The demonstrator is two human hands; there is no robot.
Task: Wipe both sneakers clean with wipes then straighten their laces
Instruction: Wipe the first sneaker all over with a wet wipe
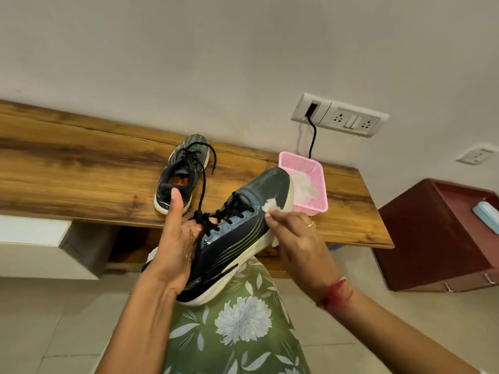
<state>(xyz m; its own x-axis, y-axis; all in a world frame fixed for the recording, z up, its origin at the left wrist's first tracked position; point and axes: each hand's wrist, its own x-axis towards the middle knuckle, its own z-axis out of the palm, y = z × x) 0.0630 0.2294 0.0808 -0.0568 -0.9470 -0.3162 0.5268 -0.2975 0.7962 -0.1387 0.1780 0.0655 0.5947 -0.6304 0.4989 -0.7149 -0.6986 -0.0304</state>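
Currently, 1 dark sneaker (243,238) with a white sole is held up in the air, near the viewer, in front of the wooden shelf (81,168), toe pointing far-right and tilted upward. The left hand (175,247) grips it at the heel end: palm against the collar, thumb straight up, other fingers hidden behind the shoe. The right hand (294,238) pinches a crumpled white wipe (270,205) between fingertips and thumb and presses it on the toe upper, just right of the laces. A ring (311,225) shows on 1 finger of that hand, and a red thread (337,291) on the wrist.

The 2nd sneaker (181,174) stands on the shelf, left of the held one, toe toward the wall, laces untied. A loose black lace (204,184) runs between the 2 shoes; owner cannot be told.

A pink basket (310,168) sits on the shelf at right, partly behind the raised toe, with white wipes (302,186) inside. A socket panel (340,116) on the wall above it has a black cable (313,136) hanging down. A red-brown cabinet (432,238) stands far right. Green floral fabric (243,319) fills the near centre.
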